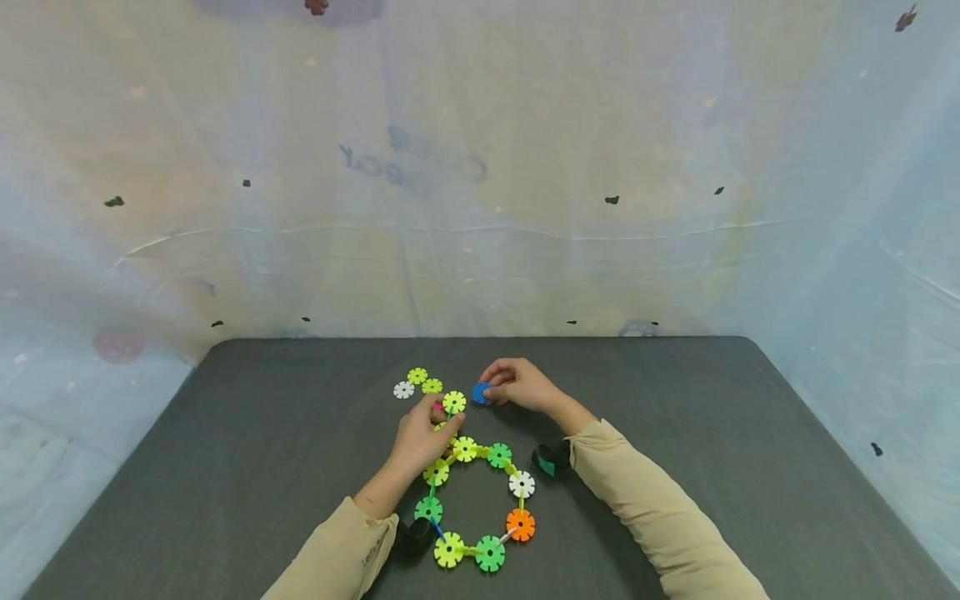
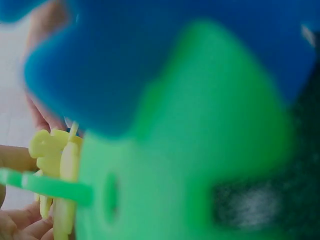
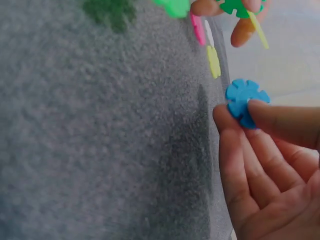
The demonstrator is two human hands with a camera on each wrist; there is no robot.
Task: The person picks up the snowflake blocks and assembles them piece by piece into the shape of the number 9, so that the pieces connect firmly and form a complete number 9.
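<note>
My right hand [image 1: 521,385] pinches a blue notched plastic disc [image 3: 245,100] between thumb and fingertips, above the grey table. To its left, my left hand [image 1: 420,433] pinches a green notched disc [image 3: 241,7], seen edge-on from the head. A yellow-green disc [image 1: 453,402] is slotted into that green one, beside the left fingertips. Below the left hand lies a ring of interlocked discs in yellow-green, green, white and orange [image 1: 521,525]. In the left wrist view, blurred blue [image 2: 90,75] and green [image 2: 135,185] discs fill most of the picture.
Beyond the left hand lie loose yellow-green discs [image 1: 417,376] and a white disc [image 1: 403,390]. A pink disc [image 1: 438,407] shows partly behind the left fingers. Black bands [image 1: 551,459] sit at both wrists. Pale sheeting [image 1: 480,275] rises behind the grey table [image 1: 300,400].
</note>
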